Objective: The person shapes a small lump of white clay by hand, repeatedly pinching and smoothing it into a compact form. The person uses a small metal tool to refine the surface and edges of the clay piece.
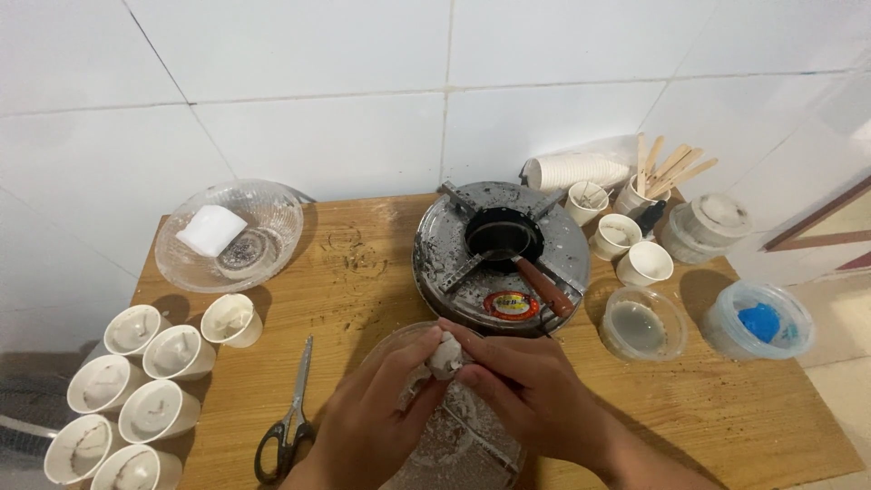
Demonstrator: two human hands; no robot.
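A wooden table (363, 272) carried a round burner (502, 257), a glass bowl (229, 234), white cups (145, 399) and scissors (288, 422). Both hands, left (372, 417) and right (531, 386), pinched a small white lump (445, 356) over a clear dish (454, 436). The crumbly lump looked likely to break and scatter beyond the dish if squeezed harder.

Home candle-making corner, tiled wall (345, 109), burner (502, 259), wax-filled cups (145, 399)

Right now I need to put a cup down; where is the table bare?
Bare wood lies between the scissors and glass bowl, and front right below the lidded tubs. Crowded: left cups, right of the burner.
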